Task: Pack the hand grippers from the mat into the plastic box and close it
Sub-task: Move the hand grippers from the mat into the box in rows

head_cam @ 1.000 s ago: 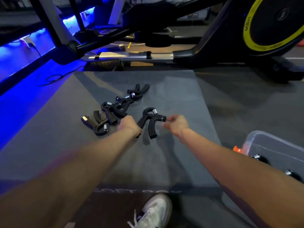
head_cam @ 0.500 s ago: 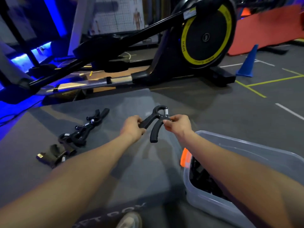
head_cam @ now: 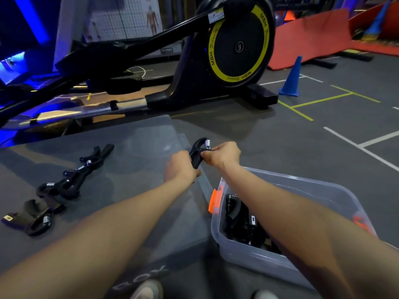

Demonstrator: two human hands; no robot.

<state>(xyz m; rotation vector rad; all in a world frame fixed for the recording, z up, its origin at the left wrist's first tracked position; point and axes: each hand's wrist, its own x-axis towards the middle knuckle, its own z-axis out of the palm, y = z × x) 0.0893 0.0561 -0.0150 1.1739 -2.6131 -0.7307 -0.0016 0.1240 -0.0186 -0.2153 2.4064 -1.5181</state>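
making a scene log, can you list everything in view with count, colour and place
held hand gripper: one, black with a silver spring, between both hands past the mat's right edge
hand grippers on the mat: a black row, count unclear, left
mat: one, grey, centre
plastic box: one, clear, orange latches, open, right, dark items inside
exercise machine: one, black and yellow, behind
cone: one, blue, right rear
shoes: two, pale, bottom edge
left hand: grips a handle
right hand: pinches near the spring

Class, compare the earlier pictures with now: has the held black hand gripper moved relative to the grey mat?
Yes. The black hand gripper has moved from mid-mat to the grey mat's right edge, towards the clear plastic box.
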